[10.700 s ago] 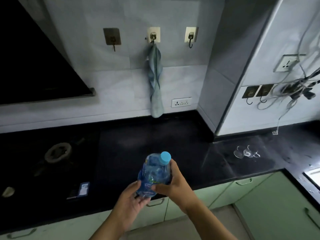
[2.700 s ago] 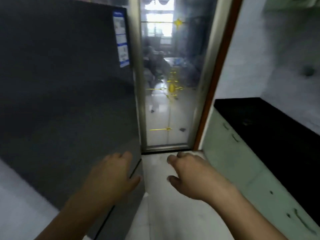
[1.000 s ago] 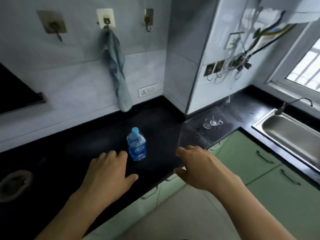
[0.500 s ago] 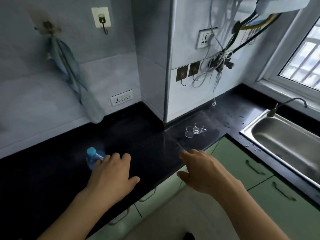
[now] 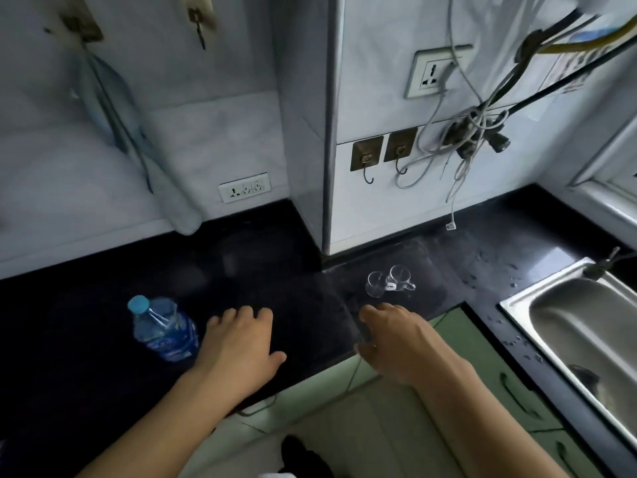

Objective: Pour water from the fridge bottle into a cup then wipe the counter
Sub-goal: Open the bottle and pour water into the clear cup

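Bottle (image 5: 162, 327) of water with a blue cap and blue label stands on the dark tabletop (image 5: 275, 291), cap on, toward the left. We see the left hand (image 5: 238, 343) just to the right of it, palm down over the tabletop, fingers loosely bent, holding nothing; we cannot tell whether it touches the bottle. The right hand (image 5: 396, 343) is at the front edge of the tabletop, also palm down with relaxed, slightly spread fingers, gripping nothing. Beyond its fingertips, apart from them, sit two small clear glass cups (image 5: 389, 282) with handles, side by side near the foot of the wall corner; we cannot tell which way up they are. A blue-grey cloth (image 5: 113, 112) hangs from a wall hook (image 5: 81, 29) at upper left, its lower end reaching down near the tabletop. A steel sink (image 5: 568, 326) is set into the tabletop at right, with water drops (image 5: 482, 270) scattered on the surface between it and the cups. Tangled cables (image 5: 472, 136) hang from the wall above the cups, beside a socket (image 5: 432, 72). Green cabinet fronts (image 5: 482, 350) run below the tabletop
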### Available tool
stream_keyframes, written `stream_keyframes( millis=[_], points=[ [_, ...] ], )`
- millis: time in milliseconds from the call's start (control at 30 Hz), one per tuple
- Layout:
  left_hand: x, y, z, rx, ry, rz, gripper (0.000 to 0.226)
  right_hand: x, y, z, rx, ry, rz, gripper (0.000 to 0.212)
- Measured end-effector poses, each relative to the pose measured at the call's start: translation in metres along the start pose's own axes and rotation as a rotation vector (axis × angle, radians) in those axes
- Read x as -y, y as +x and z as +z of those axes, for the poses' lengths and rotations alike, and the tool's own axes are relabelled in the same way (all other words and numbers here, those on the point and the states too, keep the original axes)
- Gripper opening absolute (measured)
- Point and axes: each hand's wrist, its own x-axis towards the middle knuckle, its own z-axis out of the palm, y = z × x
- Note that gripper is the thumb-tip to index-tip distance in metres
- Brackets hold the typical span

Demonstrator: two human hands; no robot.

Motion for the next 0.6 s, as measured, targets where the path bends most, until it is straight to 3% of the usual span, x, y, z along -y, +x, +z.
stream_keyframes(
  millis=[367,600],
  points=[
    [-0.005,0.079,0.016,0.016,0.049,0.079,0.057,-0.062,0.067,0.031,0.072,0.181,0.228,0.035],
    [-0.019,0.114,0.038,0.028,0.031,0.074,0.061,-0.116,0.126,0.083,0.002,0.378,0.392,0.058]
  ],
)
